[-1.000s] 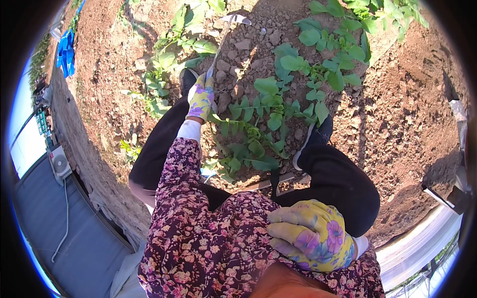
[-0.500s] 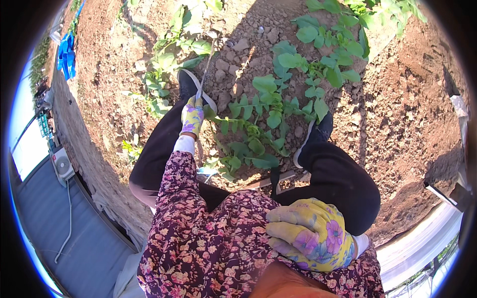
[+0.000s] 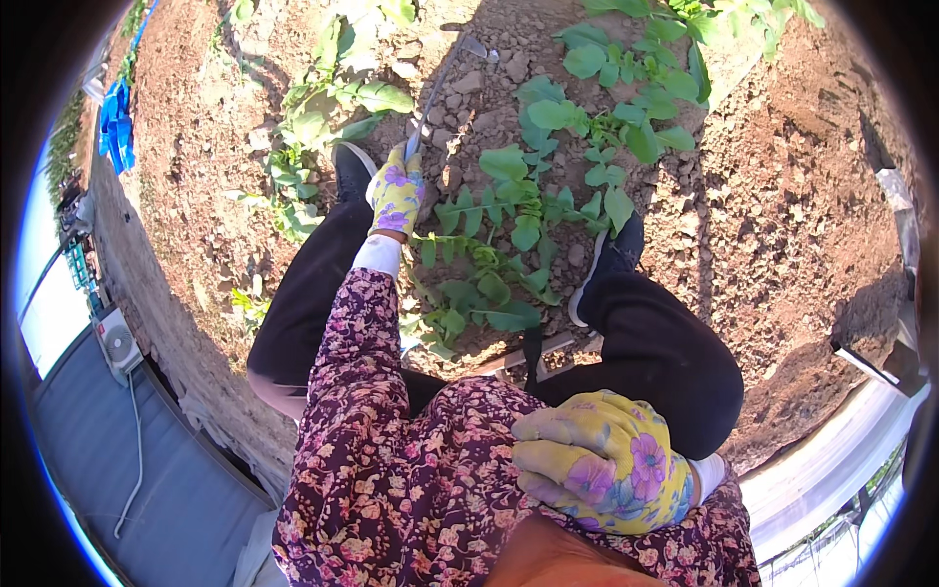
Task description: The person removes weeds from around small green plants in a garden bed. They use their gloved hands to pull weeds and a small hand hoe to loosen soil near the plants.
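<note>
My left hand (image 3: 398, 194), in a yellow floral glove, is closed around the grip of a thin long-shafted hoe (image 3: 436, 93). The shaft slants away up the row, and its small flat blade (image 3: 475, 46) lies at the soil near some clods. My right hand (image 3: 606, 462), gloved alike, rests against the front of my floral shirt, its fingers loosely bent and holding nothing that shows. Between my feet grow leafy green plants (image 3: 509, 220), just right of my left hand. Another row of leafy plants (image 3: 293, 166) stands to its left.
My dark shoes (image 3: 354, 174) stand on either side of the middle plants. Dry, cloddy soil (image 3: 782, 225) spreads to the right. A blue bundle (image 3: 115, 127) lies at the far left, above a grey panelled surface (image 3: 127, 450) with a white box unit (image 3: 118, 340). White sheeting (image 3: 831, 479) borders the lower right.
My left hand has shifted right and slightly away from me, carrying the hoe; its blade now shows farther right by the clods. My right hand stays against my shirt.
</note>
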The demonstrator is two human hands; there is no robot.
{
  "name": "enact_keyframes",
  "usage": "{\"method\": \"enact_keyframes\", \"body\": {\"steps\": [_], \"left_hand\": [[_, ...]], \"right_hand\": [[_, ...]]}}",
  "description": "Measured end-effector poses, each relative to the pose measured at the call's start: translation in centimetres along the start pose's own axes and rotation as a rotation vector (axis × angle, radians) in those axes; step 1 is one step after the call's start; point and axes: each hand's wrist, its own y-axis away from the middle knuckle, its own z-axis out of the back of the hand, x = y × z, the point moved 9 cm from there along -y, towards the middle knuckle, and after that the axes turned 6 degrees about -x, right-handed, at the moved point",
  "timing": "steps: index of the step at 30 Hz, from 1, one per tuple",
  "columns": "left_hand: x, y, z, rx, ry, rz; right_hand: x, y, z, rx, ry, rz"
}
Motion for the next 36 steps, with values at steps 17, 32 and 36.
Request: {"method": "enact_keyframes", "body": {"steps": [17,32,36], "left_hand": [[5.3,6.0,0.1,0.033,-0.027,0.148],[7.8,11.3,3.2,0.084,-0.036,0.163],[5.2,7.0,-1.4,0.157,-0.067,0.100]], "right_hand": [[0.1,0.4,0.5,-0.005,0.063,0.048],[0.1,-0.6,0.0,0.055,0.050,0.135],[0.8,-0.6,-0.3,0.038,0.070,0.129]]}}
